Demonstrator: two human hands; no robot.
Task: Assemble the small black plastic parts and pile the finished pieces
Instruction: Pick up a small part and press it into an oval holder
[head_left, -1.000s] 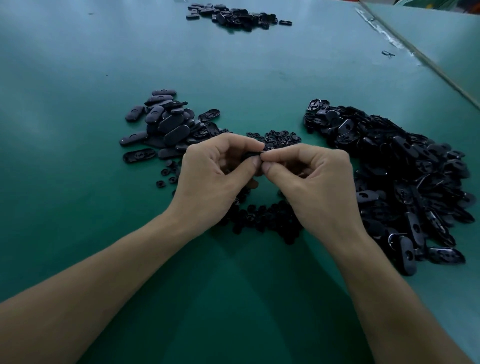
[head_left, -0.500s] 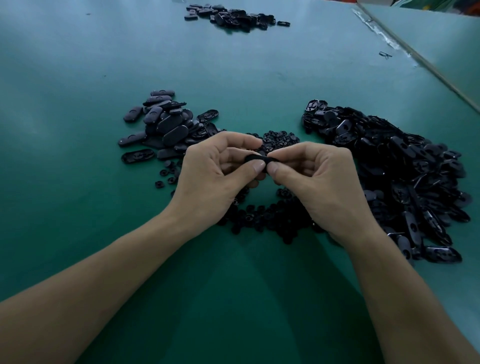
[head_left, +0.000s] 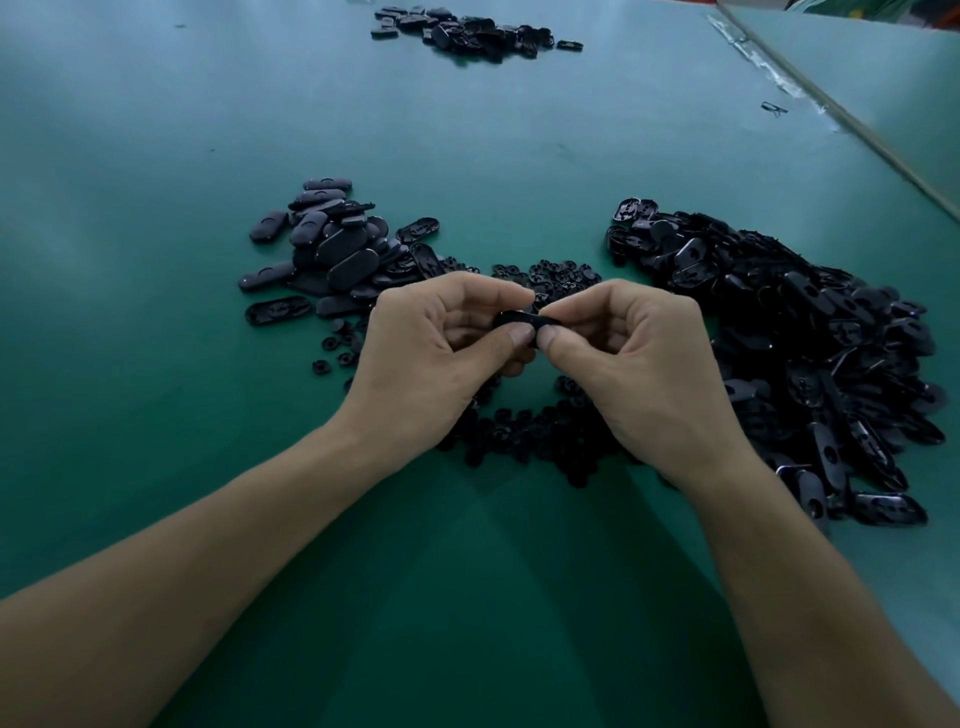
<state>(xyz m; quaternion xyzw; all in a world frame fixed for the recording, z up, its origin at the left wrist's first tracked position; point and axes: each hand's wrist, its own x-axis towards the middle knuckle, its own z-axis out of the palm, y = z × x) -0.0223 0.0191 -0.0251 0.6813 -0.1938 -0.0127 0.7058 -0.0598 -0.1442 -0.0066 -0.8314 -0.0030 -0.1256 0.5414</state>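
A green table (head_left: 156, 364) fills the view, seen from above the person's two bare forearms.

At the left lies a loose pile of oval black pieces (head_left: 337, 249), most with their smooth side up and a few showing a hollow underside. Just in front of it, a few tiny round black parts (head_left: 332, 358) are scattered on the green.

The left hand (head_left: 436, 358) is raised above the table with its fingers curled. Its thumb and forefinger pinch one end of a small black oval part (head_left: 522, 318). That part is held in the air between the two hands, at the centre of the view. Behind it sits a small cluster of round parts (head_left: 550, 273), and a darker heap of small parts (head_left: 530, 431) lies under the wrists. Far back on the table is another low pile of black pieces (head_left: 467, 34).

The right hand (head_left: 639, 374) mirrors the left, fingers curled, its thumb and forefinger pinching the other end of the same part.

At the right spreads the largest heap of black oval shells (head_left: 810, 353), jumbled at all angles. Beyond it, a single small black bit (head_left: 774, 107) lies alone.
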